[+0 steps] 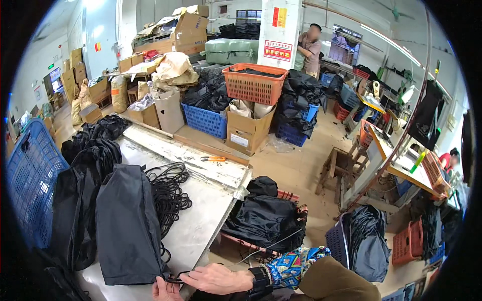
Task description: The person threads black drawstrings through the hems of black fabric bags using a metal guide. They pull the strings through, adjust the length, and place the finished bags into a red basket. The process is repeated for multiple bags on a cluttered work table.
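Hands at lower centre of frame: right hand [216, 279] and left hand [164, 291] both pinch black cord [176, 276] at the corner of a black drawstring bag [128, 226] lying on grey table [201, 215]. Fabric likely light, limp, slippery; grip at the corner hem.

I see a black fabric drawstring bag [128, 226] lying flat on the grey worktable, long and narrow, its length running from about 12 o'clock down to 6 o'clock, with its lower corner nearest me. At that corner a thin black cord [176, 277] loops out toward 3 o'clock. My right hand [217, 279] lies over the cord, fingers pointing to 9 o'clock; my left hand [165, 291] pinches the bag's corner from 6 o'clock.
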Available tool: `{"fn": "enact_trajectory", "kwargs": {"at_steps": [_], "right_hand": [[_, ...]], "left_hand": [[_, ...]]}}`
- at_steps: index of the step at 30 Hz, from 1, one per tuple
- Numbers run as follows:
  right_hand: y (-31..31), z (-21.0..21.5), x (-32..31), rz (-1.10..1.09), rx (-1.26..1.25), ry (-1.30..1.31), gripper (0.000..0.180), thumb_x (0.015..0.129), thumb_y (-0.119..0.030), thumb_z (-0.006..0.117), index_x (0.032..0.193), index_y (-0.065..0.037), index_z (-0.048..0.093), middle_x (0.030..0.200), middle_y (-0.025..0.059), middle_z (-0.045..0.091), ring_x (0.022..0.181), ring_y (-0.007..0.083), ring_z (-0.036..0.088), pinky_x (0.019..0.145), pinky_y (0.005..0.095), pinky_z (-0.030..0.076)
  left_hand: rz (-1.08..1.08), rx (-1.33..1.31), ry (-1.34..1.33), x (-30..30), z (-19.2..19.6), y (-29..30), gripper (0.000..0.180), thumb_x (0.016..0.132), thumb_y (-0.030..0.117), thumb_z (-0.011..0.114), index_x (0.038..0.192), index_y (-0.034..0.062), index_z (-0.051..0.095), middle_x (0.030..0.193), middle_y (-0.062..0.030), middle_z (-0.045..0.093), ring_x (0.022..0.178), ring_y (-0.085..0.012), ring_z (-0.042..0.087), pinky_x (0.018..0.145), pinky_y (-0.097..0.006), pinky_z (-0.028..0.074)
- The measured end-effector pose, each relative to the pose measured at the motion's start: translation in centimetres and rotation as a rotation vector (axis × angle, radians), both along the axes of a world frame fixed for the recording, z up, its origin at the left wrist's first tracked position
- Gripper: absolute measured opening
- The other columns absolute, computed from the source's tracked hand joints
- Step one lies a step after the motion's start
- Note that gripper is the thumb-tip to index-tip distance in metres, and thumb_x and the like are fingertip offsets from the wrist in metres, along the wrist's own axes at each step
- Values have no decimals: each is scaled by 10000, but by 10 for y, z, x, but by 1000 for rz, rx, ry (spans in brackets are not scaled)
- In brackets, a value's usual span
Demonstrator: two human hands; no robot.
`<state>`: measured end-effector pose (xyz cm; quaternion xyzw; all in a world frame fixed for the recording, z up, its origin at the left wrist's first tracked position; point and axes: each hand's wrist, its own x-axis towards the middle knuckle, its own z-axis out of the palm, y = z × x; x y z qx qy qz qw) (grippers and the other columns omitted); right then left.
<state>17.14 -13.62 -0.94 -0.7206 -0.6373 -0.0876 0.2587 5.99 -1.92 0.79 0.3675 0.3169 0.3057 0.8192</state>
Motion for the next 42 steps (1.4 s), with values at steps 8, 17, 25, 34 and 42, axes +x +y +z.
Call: {"fn": "enact_trajectory", "kwargs": {"at_steps": [8, 17, 25, 34, 42], "right_hand": [[15, -13, -9, 4, -45, 147, 309, 793, -120, 525, 1084, -21, 487, 784, 71, 534, 706, 225, 597, 500, 323, 482], [-24, 15, 32, 174, -47, 377, 178, 854, -128, 540, 990, -13, 532, 800, 106, 532, 699, 310, 590, 539, 399, 462], [-1, 19, 5, 254, 20, 454, 195, 892, -128, 518, 1034, 6, 516, 845, 139, 555, 752, 334, 591, 595, 397, 476], [-30, 18, 31, 245, -262, 421, 167, 912, -151, 513, 998, -12, 552, 865, 140, 582, 778, 327, 600, 617, 395, 488], [0, 7, 6, 229, -189, 499, 166, 889, -126, 527, 941, 31, 548, 813, 163, 575, 752, 348, 592, 624, 403, 485]], "left_hand": [[-17, 59, 165, 3, -4, -9, 216, 920, 230, 587, 959, 21, 552, 899, -78, 615, 824, -188, 581, 723, -306, 477], [76, -56, -188, -48, -44, 71, 244, 921, 152, 512, 1114, 6, 482, 936, -79, 529, 752, -146, 513, 690, -261, 486], [193, 232, 243, -5, 24, 5, 281, 926, 259, 570, 767, 33, 516, 679, -46, 521, 600, -126, 492, 562, -253, 390], [321, 287, 334, -39, 1, 58, 417, 913, 403, 559, 735, 26, 536, 663, -57, 519, 615, -151, 481, 594, -279, 379], [-232, 304, 274, -22, 3, -12, 300, 941, 276, 552, 752, 44, 558, 660, -23, 550, 538, -102, 472, 508, -242, 385]]}}
